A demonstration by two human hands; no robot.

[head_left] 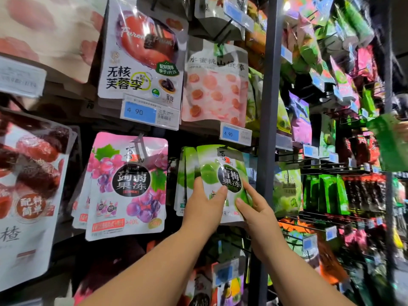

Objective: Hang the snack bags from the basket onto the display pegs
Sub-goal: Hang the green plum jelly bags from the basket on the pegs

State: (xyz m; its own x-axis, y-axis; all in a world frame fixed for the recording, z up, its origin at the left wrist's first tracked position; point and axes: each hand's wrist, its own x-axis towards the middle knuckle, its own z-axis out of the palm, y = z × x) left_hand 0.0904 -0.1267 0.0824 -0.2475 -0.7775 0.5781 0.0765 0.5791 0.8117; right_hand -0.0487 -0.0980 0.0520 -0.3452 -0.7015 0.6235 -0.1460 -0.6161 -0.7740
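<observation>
a peg display (322, 167) packed with hanging snack bags filled the whole frame. a grey upright post (268, 107) divided it right of centre. a pink grape jelly bag (127, 184) hung at lower left of centre. just beside it, at frame centre, the green plum jelly bag (223, 171) stood in front of matching bags. the left hand (203, 208) gripped its lower left edge, thumb in front. the right hand (258, 213) pinched its lower right edge. a blue price tag (150, 112) hung above.

Hands (204, 205) (259, 214) on green snack bag (223, 171)
</observation>
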